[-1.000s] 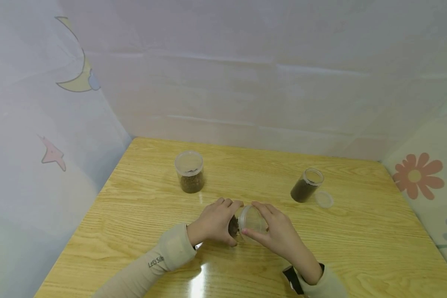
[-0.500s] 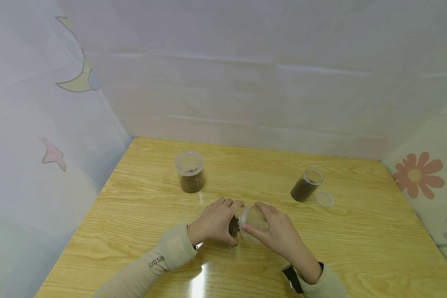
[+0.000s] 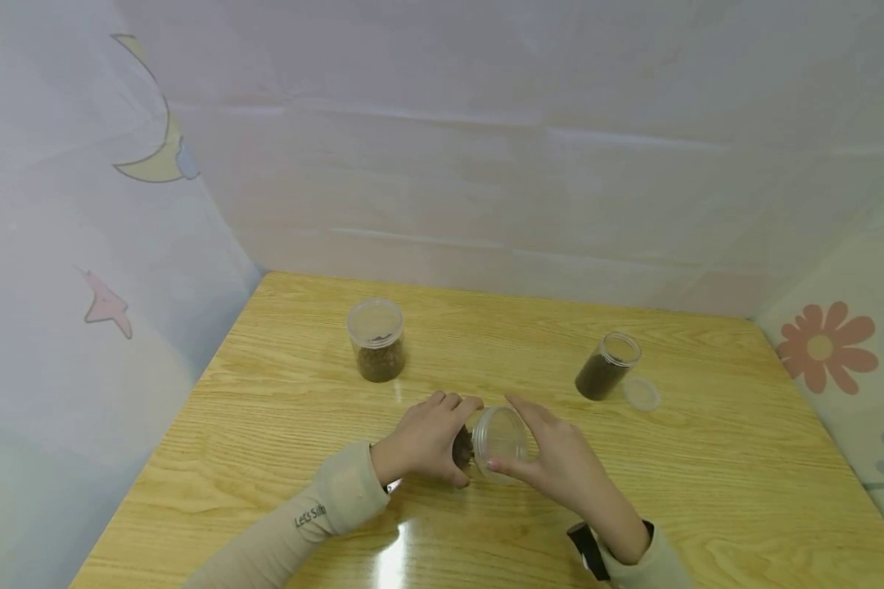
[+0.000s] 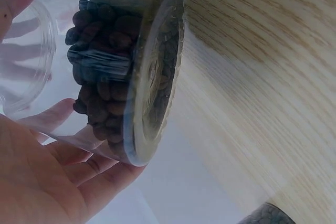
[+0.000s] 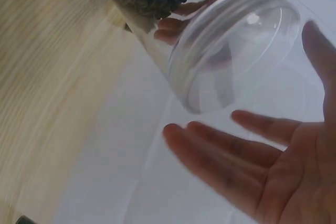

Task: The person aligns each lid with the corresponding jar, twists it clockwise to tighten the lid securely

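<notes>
Clear jar tipped between two hands

The jar (image 3: 490, 444) is on its side over the near part of the table (image 3: 265, 393), the left hand (image 3: 426, 442) wrapped round its body by the dark beans (image 4: 105, 72). The right hand (image 3: 556, 458) is spread wide beside the ribbed rim (image 5: 206, 36) — gripping nothing. The jar looks light, stiff and slick; I'd hold it round the middle — the ribs should give fingertips purchase.

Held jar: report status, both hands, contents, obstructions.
Left hand grips tilted jar, dark beans inside. Right hand open beside its end. Two other jars stand apart, not in the way.
</notes>
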A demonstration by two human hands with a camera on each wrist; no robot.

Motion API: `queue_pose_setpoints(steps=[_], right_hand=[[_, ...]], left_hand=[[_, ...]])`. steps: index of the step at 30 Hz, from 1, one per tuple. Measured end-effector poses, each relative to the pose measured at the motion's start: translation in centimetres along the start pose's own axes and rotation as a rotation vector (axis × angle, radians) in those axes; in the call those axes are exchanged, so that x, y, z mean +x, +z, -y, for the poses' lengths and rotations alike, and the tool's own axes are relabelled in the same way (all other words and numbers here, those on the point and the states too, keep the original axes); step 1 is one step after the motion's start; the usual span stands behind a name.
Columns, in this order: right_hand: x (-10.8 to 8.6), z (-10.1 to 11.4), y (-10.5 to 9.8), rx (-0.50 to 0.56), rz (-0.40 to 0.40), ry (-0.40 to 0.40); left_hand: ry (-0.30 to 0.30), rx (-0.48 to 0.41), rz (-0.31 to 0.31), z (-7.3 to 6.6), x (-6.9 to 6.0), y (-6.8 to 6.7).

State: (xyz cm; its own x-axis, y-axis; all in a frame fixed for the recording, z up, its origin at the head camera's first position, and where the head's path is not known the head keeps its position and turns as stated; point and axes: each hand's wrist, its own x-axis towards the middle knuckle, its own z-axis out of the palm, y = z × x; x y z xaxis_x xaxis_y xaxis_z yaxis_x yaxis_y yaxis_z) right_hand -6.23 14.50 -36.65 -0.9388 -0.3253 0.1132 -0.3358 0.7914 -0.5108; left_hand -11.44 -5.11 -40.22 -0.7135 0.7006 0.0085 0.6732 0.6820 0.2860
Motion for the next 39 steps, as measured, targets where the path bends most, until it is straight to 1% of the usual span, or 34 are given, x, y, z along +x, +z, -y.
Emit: queue_pose_setpoints(steps=[4,8,12,15,19,26,39], right_hand=[[-0.1,-0.7,-0.1,-0.022,-0.015,-0.155],[-0.1,-1.2,0.0,-0.06,-0.013,-0.276],[0.0,-1.5,0.3,-0.037,-0.018,-0.371],[0.1,-1.6,0.5,-0.018,-0.023,-0.419],[0.1,-1.8,0.8,-0.02,-0.022,-0.453],[0.2,-1.8,0.8,-0.041,-0.036,-0.481],[0.3,-1.5,0.8,-0.075,-0.05,-0.44]], left_hand=[[-0.007,0.006,0.013,0.0,0.1,0.0],[-0.013,0.015,0.031,-0.1,0.1,0.0],[-0.011,0.014,0.034,-0.1,0.1,0.0],[-0.006,0.015,0.03,-0.1,0.0,0.0],[-0.003,0.019,0.025,-0.1,0.0,0.0],[-0.004,0.022,0.028,-0.1,0.1,0.0],[-0.001,0.03,0.024,-0.1,0.0,0.1]])
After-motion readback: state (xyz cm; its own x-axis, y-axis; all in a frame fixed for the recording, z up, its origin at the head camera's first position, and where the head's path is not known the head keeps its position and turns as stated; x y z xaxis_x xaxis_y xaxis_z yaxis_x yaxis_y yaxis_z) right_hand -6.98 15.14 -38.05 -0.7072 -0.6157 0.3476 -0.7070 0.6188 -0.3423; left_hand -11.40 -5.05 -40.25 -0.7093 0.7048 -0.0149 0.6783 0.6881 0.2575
